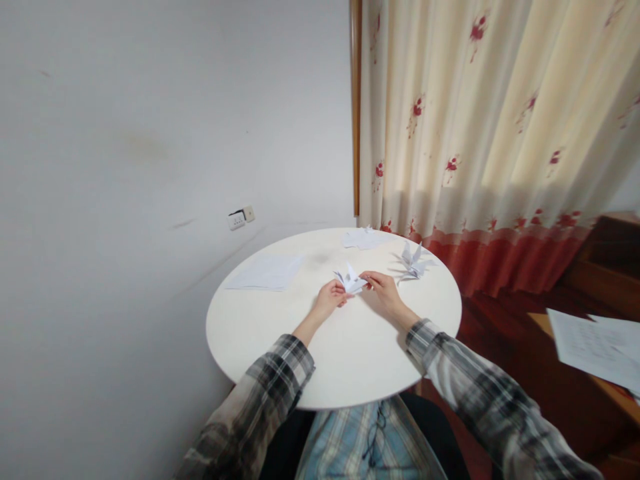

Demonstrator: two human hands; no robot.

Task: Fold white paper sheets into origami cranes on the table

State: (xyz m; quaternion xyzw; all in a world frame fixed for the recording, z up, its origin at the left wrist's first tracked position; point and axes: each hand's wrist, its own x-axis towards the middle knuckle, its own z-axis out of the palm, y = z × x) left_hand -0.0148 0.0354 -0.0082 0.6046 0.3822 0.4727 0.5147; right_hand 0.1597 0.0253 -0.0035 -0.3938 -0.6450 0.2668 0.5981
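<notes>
A small folded white paper figure is held just above the round white table, near its middle. My left hand pinches its left side, fingers closed on the paper. From the right, my right hand pinches the other side. A finished folded paper crane stands on the table just to the right of my right hand, apart from it. Both forearms wear plaid sleeves.
A stack of flat white sheets lies on the table's left part. More folded paper sits at the far edge. A flowered curtain hangs behind; a wall socket is at left. Papers lie on a wooden surface at right.
</notes>
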